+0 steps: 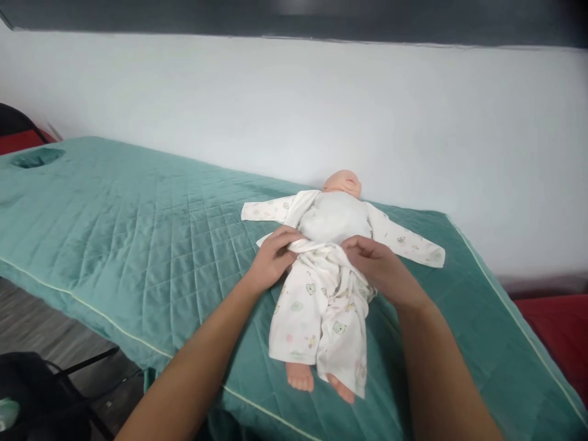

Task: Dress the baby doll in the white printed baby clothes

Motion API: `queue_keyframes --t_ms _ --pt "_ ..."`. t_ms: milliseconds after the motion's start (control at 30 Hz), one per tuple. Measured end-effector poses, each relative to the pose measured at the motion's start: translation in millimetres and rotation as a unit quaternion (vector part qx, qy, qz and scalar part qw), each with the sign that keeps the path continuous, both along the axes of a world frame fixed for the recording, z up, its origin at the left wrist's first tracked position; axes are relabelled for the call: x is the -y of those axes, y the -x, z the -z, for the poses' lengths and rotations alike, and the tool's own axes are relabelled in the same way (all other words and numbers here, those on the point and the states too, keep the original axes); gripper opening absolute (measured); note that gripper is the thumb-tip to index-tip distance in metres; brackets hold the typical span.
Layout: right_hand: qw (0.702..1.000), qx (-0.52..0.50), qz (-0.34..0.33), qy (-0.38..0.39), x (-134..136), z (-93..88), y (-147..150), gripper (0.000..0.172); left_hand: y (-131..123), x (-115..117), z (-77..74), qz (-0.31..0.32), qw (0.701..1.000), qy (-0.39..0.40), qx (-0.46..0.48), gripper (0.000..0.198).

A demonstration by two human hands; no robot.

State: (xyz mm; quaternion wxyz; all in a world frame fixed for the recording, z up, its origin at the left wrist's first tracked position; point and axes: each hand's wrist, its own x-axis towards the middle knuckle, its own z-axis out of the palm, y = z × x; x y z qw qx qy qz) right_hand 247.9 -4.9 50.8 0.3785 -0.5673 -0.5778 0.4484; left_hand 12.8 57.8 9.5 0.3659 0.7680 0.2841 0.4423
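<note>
A baby doll [342, 182] lies on its back, head toward the wall and bare feet toward me. It wears a white patterned top [408, 244], spread open at the front over a pale torso. White trousers [298, 306] with small animal prints cover its legs, the waistband bunched at the hips. My left hand [275, 257] is closed on the waistband at the left side, fingertips partly hidden by cloth. At the opposite side of the waist, my right hand [374, 266] pinches the waistband between thumb and fingers.
Beneath the doll is a bed with a green quilted cover [184, 257], with a face hole [39, 158] at its far left. A white wall [229, 104] runs behind it. Red seats show at both sides, and a black object [37, 392] stands at lower left.
</note>
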Motion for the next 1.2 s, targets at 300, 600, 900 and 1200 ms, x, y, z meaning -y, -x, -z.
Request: queue_keyframes --t_ms 300,600,900,1200 --pt "0.982 0.102 -0.153 0.053 10 -21.3 18 0.017 7 -2 -5.7 0.090 0.978 0.186 0.039 0.034" --pt "0.981 0.121 -0.152 0.022 16 -23.7 20 0.016 11 -3 -7.5 0.109 0.963 0.245 -0.023 0.021" --pt "0.995 -0.018 -0.074 -0.060 7 -11.2 20 0.010 5 1 -23.2 0.175 0.962 0.186 -0.098 0.022" --pt "0.990 -0.126 -0.026 -0.063 7 -1.8 11 0.018 -7 1 -52.8 0.134 0.969 0.168 -0.120 0.030"
